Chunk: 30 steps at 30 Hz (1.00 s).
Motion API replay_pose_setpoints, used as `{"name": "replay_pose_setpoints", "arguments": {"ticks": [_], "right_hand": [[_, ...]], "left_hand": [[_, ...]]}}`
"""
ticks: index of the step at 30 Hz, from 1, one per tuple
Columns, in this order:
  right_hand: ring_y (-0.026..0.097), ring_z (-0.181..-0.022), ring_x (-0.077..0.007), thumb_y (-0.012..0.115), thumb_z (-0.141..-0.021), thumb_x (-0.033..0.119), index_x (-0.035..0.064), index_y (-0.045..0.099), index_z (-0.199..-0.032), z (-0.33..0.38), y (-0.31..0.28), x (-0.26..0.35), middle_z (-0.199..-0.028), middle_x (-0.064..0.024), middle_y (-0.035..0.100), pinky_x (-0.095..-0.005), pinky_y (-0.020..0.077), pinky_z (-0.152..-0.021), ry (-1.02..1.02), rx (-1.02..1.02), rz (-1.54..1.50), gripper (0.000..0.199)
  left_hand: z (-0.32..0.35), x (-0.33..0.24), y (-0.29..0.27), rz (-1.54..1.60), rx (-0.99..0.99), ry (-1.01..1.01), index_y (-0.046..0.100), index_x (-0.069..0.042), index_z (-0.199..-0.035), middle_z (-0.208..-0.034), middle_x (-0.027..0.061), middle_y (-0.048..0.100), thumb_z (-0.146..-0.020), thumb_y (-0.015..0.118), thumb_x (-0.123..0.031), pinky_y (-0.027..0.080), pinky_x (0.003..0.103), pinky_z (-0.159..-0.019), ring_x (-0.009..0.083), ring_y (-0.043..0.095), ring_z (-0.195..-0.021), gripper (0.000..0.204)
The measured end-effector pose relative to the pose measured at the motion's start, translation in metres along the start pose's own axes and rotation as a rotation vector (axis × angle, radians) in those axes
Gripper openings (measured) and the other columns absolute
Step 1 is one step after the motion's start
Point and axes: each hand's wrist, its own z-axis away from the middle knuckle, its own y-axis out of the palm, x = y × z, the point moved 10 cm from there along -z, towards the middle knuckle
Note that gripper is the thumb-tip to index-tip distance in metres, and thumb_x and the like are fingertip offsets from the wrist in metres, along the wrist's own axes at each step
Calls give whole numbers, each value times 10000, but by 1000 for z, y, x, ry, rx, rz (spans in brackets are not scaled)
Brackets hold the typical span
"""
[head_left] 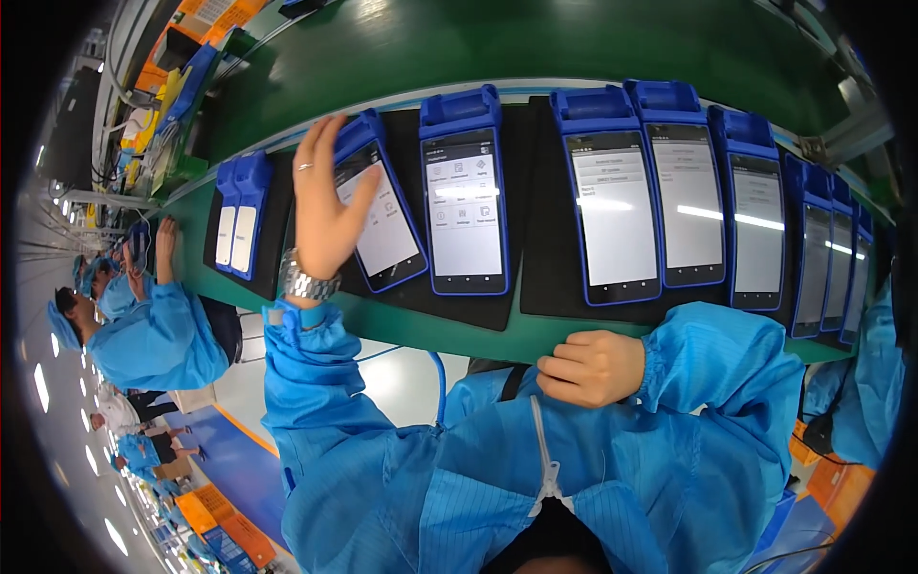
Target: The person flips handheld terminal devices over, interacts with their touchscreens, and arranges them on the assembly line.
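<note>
My left hand (325,206) is open, fingers spread, over the tilted blue handheld terminal (382,206); its screen sits at 3 o'clock from my palm, long axis 11-to-5. Right hand (588,368), well apart at 5 o'clock, is loosely clenched at the green bench edge (421,330), holding nothing.

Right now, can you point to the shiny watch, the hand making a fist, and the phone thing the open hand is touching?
wristwatch (308,282), head view, on its metal band at the wrist.
right hand (588,368), head view, on the curled knuckles.
blue handheld terminal (387,230), head view, on its lit screen.
</note>
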Motion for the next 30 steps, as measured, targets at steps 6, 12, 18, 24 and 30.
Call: {"name": "replay_pose_setpoints", "arguments": {"ticks": [6, 12, 18, 24, 30], "right_hand": [[570, -627, -157, 607, -693, 99, 26, 596, -796, -1, 2, -3, -819, -95, 600, -239, 445, -520, 32, 10, -33, 127], [575, -592, -158, 621, -673, 75, 22, 606, -766, -4, -1, -5, -782, -99, 610, -240, 461, -515, 58, -16, 2, 109], [589, -622, -166, 619, -697, 77, 27, 608, -782, -8, -2, -10, -813, -99, 615, -243, 480, -537, 84, 18, -2, 99], [592, -611, -173, 635, -685, 75, 19, 610, -783, -12, 2, -17, -812, -110, 613, -247, 486, -530, 121, 48, -13, 115], [590, -602, -175, 642, -643, 46, 13, 614, -796, -22, 8, -19, -795, -114, 605, -247, 484, -527, 126, 59, 0, 159]], "left_hand": [[30, 63, 2, 88, 108, -243, 368, -27, -1314, -1237, 226, 426, -732, 672, -198, 352, 381, -968, 336, 427, -1152, 678], [42, 64, 8, 29, 94, -144, 322, -43, -1348, -1219, 245, 442, -728, 688, -249, 373, 386, -942, 381, 457, -1107, 749], [83, 167, -38, -298, 12, -198, 408, 19, -1251, -1178, 256, 485, -725, 681, -258, 397, 411, -912, 396, 477, -1071, 654], [125, 310, -68, -431, 174, -547, 491, 19, -1194, -1121, 263, 542, -676, 699, -468, 450, 417, -856, 385, 554, -988, 740], [120, 324, -58, -404, 352, -725, 480, 48, -1208, -1118, 261, 554, -571, 700, -596, 443, 375, -875, 360, 564, -997, 933]]}}
